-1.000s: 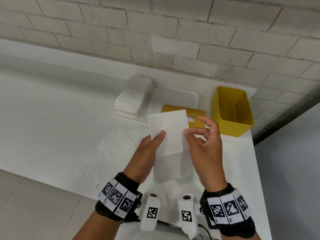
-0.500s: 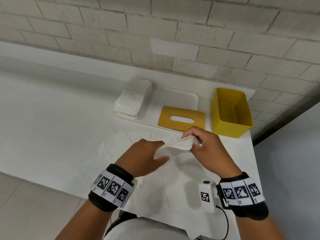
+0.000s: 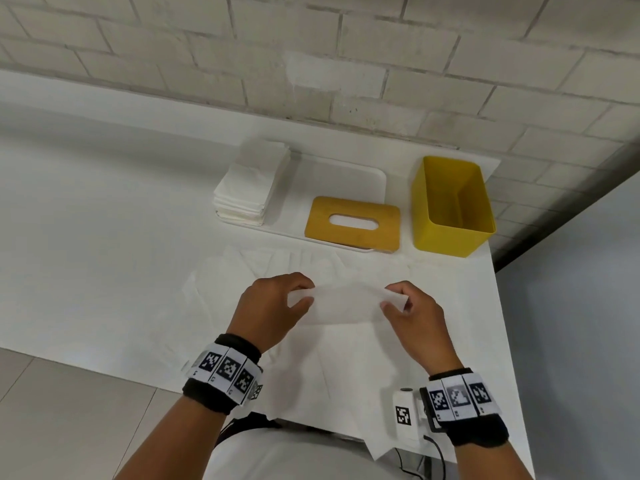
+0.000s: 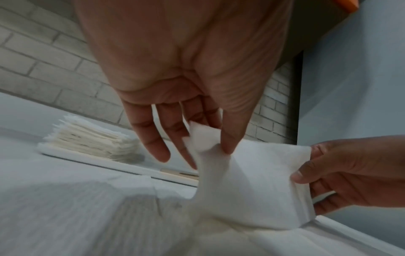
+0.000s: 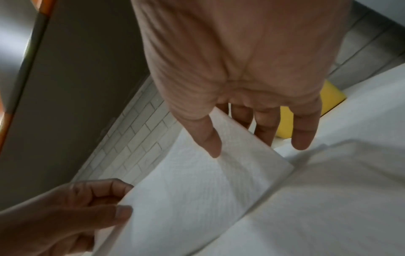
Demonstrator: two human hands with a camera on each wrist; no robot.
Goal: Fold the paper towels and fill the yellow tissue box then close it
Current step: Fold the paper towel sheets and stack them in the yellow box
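Observation:
A white paper towel (image 3: 344,303) is stretched sideways between both hands, just above loose unfolded towels (image 3: 242,282) lying on the table. My left hand (image 3: 277,303) pinches its left end between thumb and fingers (image 4: 228,143). My right hand (image 3: 408,310) pinches the right end, thumb (image 5: 210,138) on top. The towel (image 5: 197,187) shows a fold crease. The open yellow tissue box (image 3: 450,206) stands empty at the far right. Its yellow lid (image 3: 353,223) with an oval slot lies flat to the left of the box.
A stack of folded white towels (image 3: 249,185) sits on a white tray (image 3: 346,178) near the brick wall. The table's right edge (image 3: 498,306) runs just past the box. A wrist camera (image 3: 403,414) hangs by my right wrist.
The towel was held upright a second ago. It was then lowered and bunched between the hands, and now it is pulled out wide and flat, with the hands moved apart.

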